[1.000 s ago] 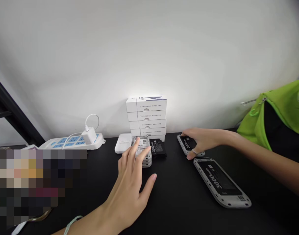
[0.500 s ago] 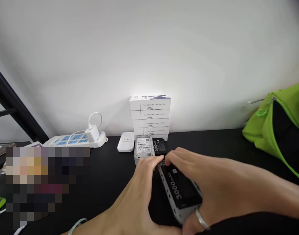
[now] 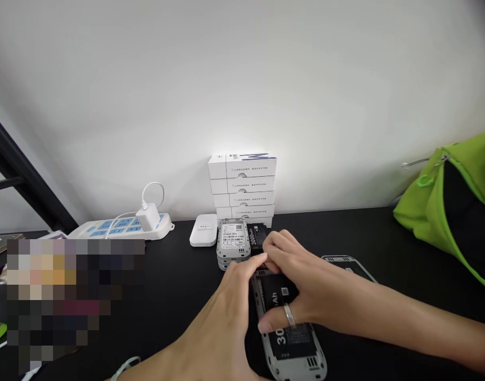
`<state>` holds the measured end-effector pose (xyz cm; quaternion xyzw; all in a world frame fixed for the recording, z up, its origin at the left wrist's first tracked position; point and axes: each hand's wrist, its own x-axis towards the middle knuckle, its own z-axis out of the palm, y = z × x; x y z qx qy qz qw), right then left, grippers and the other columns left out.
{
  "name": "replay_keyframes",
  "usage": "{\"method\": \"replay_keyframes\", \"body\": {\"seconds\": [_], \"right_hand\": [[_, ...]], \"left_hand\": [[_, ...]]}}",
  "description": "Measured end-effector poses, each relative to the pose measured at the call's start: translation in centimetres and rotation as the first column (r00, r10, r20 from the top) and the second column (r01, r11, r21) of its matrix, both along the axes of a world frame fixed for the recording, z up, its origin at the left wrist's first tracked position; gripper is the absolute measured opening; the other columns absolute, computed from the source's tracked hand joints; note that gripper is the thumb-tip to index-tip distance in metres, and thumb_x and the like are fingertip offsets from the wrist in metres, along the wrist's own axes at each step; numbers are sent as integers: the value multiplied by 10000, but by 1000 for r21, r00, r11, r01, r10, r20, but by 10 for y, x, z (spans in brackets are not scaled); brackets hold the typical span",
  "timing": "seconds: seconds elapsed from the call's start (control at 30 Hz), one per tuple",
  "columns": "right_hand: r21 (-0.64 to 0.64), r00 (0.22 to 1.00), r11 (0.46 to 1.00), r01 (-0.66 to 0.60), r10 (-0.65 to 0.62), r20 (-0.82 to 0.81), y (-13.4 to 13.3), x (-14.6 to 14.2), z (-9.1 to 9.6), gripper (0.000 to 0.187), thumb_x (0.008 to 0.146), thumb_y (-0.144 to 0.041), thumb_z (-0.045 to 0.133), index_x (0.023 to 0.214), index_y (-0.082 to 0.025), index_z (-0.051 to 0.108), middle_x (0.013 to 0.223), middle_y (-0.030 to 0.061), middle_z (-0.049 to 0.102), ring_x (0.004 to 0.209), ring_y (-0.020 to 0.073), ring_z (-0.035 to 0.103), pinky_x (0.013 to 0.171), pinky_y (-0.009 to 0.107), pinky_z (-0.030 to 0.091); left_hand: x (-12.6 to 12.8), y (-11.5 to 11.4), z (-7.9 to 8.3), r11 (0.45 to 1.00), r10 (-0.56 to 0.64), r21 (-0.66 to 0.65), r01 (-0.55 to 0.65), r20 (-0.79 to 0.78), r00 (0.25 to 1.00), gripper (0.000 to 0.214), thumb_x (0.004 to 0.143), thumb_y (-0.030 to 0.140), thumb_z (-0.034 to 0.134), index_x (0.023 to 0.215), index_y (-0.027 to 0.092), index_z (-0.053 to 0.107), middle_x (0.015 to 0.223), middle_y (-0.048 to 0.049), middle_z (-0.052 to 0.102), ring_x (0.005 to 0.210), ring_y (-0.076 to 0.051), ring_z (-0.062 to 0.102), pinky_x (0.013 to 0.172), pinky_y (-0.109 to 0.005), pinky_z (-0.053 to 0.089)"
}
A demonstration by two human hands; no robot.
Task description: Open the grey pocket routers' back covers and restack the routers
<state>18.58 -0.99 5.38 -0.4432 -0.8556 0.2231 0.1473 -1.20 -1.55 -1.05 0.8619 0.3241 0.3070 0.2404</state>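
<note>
A grey device casing with an exposed black 3000 mAh battery [image 3: 292, 344] lies in front of me, battery side up. My left hand [image 3: 226, 312] reaches along its left side, forefinger at the far end; the thumb runs out of the picture at the bottom. Across the far part of the device bends my right hand [image 3: 296, 280], fingers curled at the top end and ringed thumb lying over the battery. Behind the right forearm shows part of a second such device [image 3: 349, 261]. Just beyond the fingertips are a loose black battery [image 3: 258, 235] and stacked open devices [image 3: 233, 238].
White boxes [image 3: 250, 185] are stacked against the wall. Left of them lie a white closed device [image 3: 204, 230] and a power strip [image 3: 119, 226] with a charger [image 3: 147, 217] plugged in. A green bag [image 3: 429, 206] sits at the right. The far left is pixelated.
The device in front of me now lies straighter and lower. My right thumb has moved from its near edge onto the battery. The second device has come into sight behind the right forearm.
</note>
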Motion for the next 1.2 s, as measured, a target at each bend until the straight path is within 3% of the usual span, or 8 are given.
{"method": "replay_keyframes", "body": {"seconds": [0.23,0.37,0.5,0.63,0.73,0.93,1.07,1.2], "right_hand": [[-76,1000,997,-16,16,-2,-10,19,9,354,706,-91,638,981,-296,550,860,-28,625,717,174,620,585,271,428],[-368,913,925,-96,-65,-403,19,21,21,422,756,-230,711,1058,-270,420,832,-19,680,749,188,656,660,302,506],[-305,784,950,73,-244,-570,52,23,13,496,775,-359,731,1114,-271,380,714,-55,633,606,145,601,676,334,503],[-301,853,939,167,-291,-433,70,27,-14,283,862,-448,610,1019,-215,575,725,-28,548,624,134,559,710,341,491],[-333,910,935,120,-238,-340,78,31,-30,478,852,-515,604,1213,-204,579,776,-14,516,671,142,514,690,329,471],[-41,992,998,44,-48,-115,79,33,-42,578,901,-508,524,1424,-272,461,854,1,453,717,158,463,694,348,461],[60,998,996,59,-58,-12,69,33,-18,690,864,-525,565,1483,-312,347,984,49,562,829,212,562,725,376,497],[54,993,999,5,-11,121,51,53,24,743,725,-570,702,1406,-407,452,1395,41,515,1240,349,501,939,468,477]], "left_hand": [[1,4,5,982,126,134,-136,81,989,1121,512,380,867,1397,268,188,1245,-106,410,1119,-325,489,950,-519,485],[2,8,4,942,282,148,-302,144,949,1008,614,383,815,1395,272,187,1278,-115,366,1179,-327,433,999,-542,435],[-1,17,0,880,473,-4,-476,123,873,772,853,463,623,1455,297,170,1439,-124,299,1383,-340,248,1105,-596,301],[-2,23,-1,874,469,-167,-457,39,882,555,985,514,378,1484,355,194,1578,-47,176,1472,-290,89,1158,-594,197],[-1,25,-1,870,469,-199,-451,54,881,515,1004,488,339,1485,349,219,1578,-42,204,1473,-268,126,1172,-574,176],[-3,29,-6,886,437,-228,-404,120,891,559,1010,481,344,1514,340,148,1568,-72,226,1473,-287,128,1160,-616,145],[-6,33,-11,896,432,-191,-401,168,886,582,1010,468,358,1520,375,95,1588,-53,189,1476,-298,108,1155,-620,161],[-4,26,-5,891,454,-56,-450,74,888,594,1024,416,350,1519,359,26,1610,-52,94,1481,-286,31,1150,-626,160]]}}
